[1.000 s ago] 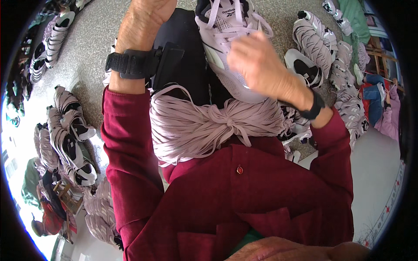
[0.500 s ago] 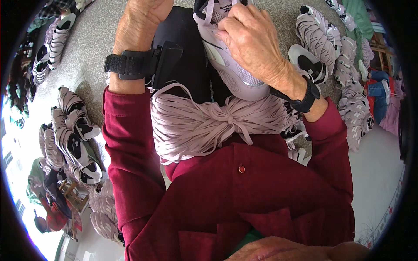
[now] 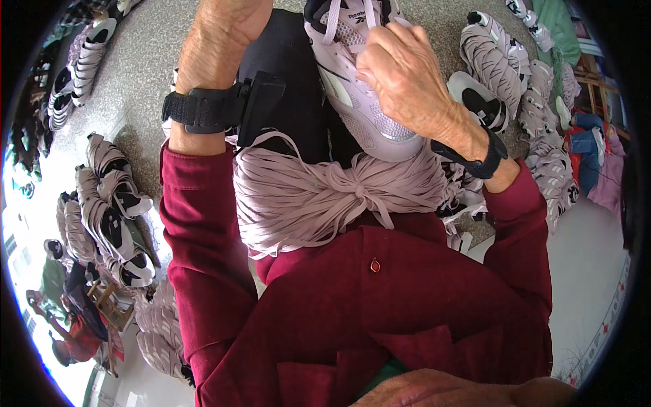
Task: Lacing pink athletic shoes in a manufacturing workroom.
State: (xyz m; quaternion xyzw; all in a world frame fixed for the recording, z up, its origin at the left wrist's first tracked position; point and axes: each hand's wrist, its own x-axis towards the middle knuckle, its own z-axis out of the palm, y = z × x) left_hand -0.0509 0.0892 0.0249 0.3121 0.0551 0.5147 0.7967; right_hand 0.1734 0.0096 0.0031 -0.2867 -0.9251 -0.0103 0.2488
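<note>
A pale lilac sneaker (image 3: 369, 112) rests toe toward me on my dark-clothed lap, its heel end cut off by the top edge. Pale lace strands (image 3: 332, 24) cross its tongue and run upward. My right hand (image 3: 403, 74) is closed over the sneaker's lacing side, fingers curled in; its fingertips are hidden, so what they pinch does not show. My left hand (image 3: 245, 17) is raised at the top edge, left of the sneaker, with its fingers out of view. A thick tied bundle of pale pink shoelaces (image 3: 291, 190) lies across my lap below the toe.
Rows of similar sneakers stand on the speckled floor at left (image 3: 108, 210) and right (image 3: 498, 61). One dark-lined sneaker (image 3: 478, 98) sits close to my right wrist. Another person (image 3: 78, 336) and a wooden stool (image 3: 112, 305) appear at lower left.
My right hand has shifted slightly right and down, baring more of the tongue. The sneaker has moved slightly right and down. My left hand stays nearly in place.
</note>
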